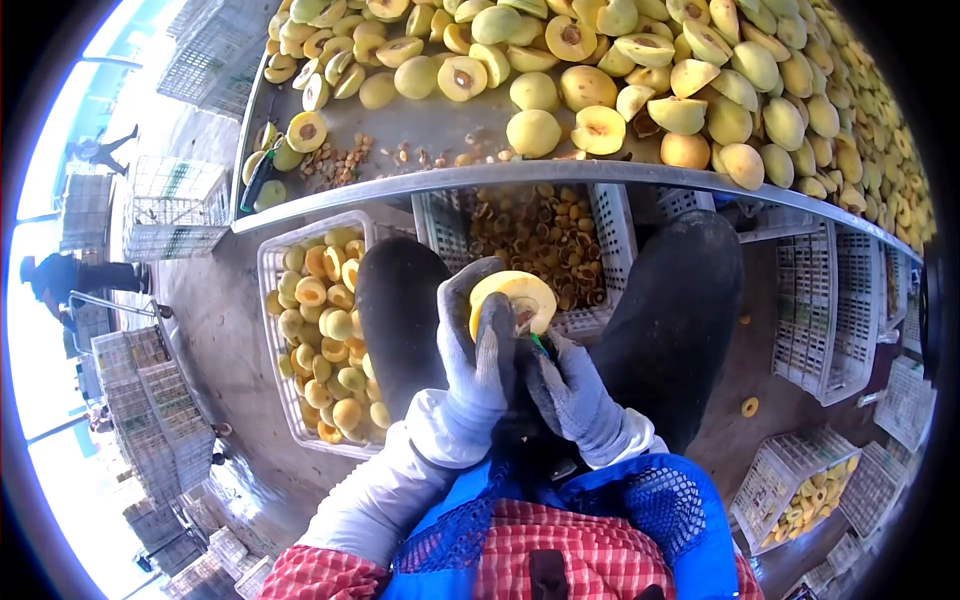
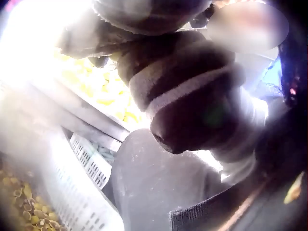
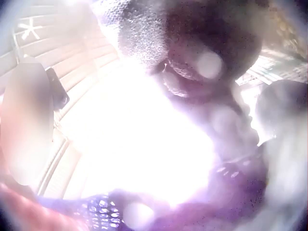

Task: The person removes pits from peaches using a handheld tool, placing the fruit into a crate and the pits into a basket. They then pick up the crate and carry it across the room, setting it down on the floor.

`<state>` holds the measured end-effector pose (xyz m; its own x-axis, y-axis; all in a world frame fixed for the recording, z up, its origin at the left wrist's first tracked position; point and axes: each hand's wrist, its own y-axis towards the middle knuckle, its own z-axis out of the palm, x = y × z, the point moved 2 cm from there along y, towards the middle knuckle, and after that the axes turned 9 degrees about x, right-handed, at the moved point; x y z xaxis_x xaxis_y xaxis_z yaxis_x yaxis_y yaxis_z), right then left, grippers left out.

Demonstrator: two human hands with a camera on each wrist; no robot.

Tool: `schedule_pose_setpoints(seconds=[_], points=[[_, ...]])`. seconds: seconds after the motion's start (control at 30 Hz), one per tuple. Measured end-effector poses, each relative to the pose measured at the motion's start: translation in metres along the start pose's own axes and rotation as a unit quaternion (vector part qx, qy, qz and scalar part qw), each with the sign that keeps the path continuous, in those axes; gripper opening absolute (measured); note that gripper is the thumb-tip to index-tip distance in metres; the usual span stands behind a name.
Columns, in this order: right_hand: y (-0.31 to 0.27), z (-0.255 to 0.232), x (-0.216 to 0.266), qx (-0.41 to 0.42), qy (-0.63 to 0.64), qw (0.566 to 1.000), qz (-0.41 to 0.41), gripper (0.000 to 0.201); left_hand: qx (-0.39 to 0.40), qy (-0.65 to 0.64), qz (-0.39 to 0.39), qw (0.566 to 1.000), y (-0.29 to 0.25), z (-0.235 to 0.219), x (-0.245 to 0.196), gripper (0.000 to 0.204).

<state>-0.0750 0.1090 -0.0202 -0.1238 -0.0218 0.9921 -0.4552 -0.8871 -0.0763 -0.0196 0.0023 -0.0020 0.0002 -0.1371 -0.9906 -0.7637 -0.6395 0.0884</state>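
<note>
In the head view, a halved yellow peach is held up between the knees, its cut face showing a brownish hollow at the pit. My gloved left hand grips it from the left, thumb lying across the cut side. From the right, my gloved right hand curls round a slim tool with a green handle, whose tip meets the hollow; the fingers hide most of the tool. Both wrist views are glared; dark curled gloved fingers fill much of the left wrist view.
A metal table ahead bears a heap of peach halves, loose pits and a dark-handled tool. Below stand a crate of halves at left and a crate of brownish pieces between the knees. Stacked crates line the left.
</note>
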Motion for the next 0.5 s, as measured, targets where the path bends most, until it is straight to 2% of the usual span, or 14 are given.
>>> schedule_pose_setpoints(seconds=[0.03, 0.07, 0.1, 0.13, 0.17, 0.2, 0.23, 0.27, 0.3, 0.33, 0.37, 0.47, 0.5], points=[[-0.001, -0.001, 0.001, -0.008, -0.024, 1.000, -0.011, 0.022, 0.018, -0.002, -0.018, 1.000, 0.002, -0.001, 0.001, 0.034], [0.000, -0.003, 0.001, -0.010, -0.014, 1.000, 0.005, 0.022, 0.048, -0.063, -0.056, 0.995, 0.005, -0.005, 0.008, 0.036], [0.002, -0.004, 0.000, -0.011, -0.003, 1.000, 0.021, 0.022, 0.121, -0.163, -0.128, 0.971, 0.015, -0.011, 0.005, 0.036], [0.002, -0.004, -0.001, -0.012, 0.008, 0.999, 0.038, 0.023, 0.190, -0.260, -0.198, 0.926, 0.026, -0.017, -0.002, 0.037], [0.000, -0.002, -0.008, -0.006, 0.044, 0.996, 0.083, 0.023, 0.213, -0.271, -0.239, 0.908, 0.033, -0.020, -0.010, 0.033], [-0.003, 0.000, -0.018, 0.001, 0.081, 0.989, 0.126, 0.024, 0.189, -0.244, -0.224, 0.925, 0.032, -0.018, -0.009, 0.032], [-0.004, 0.002, -0.023, 0.056, 0.208, 0.965, 0.148, 0.025, 0.164, -0.216, -0.207, 0.940, 0.031, -0.014, -0.004, 0.031], [-0.003, 0.004, -0.023, 0.102, 0.324, 0.922, 0.184, 0.028, 0.139, -0.187, -0.191, 0.953, 0.029, -0.013, 0.001, 0.030], [-0.003, 0.004, -0.019, 0.188, 0.514, 0.815, 0.192, 0.032, 0.142, -0.072, -0.123, 0.980, 0.028, -0.016, 0.005, 0.031], [-0.003, 0.005, -0.011, 0.262, 0.675, 0.663, 0.190, 0.036, 0.153, -0.048, -0.008, 0.987, 0.028, -0.018, 0.012, 0.036], [-0.009, 0.008, -0.009, 0.226, 0.655, 0.686, 0.224, 0.045, 0.173, 0.002, 0.001, 0.985, 0.028, -0.020, 0.019, 0.040], [-0.011, 0.014, -0.011, 0.193, 0.715, 0.614, 0.273, 0.047, 0.190, 0.101, 0.045, 0.976, 0.026, -0.020, 0.025, 0.043], [-0.011, 0.015, -0.014, 0.211, 0.728, 0.599, 0.257, 0.047, 0.189, 0.128, 0.064, 0.971, 0.027, -0.020, 0.025, 0.043]])
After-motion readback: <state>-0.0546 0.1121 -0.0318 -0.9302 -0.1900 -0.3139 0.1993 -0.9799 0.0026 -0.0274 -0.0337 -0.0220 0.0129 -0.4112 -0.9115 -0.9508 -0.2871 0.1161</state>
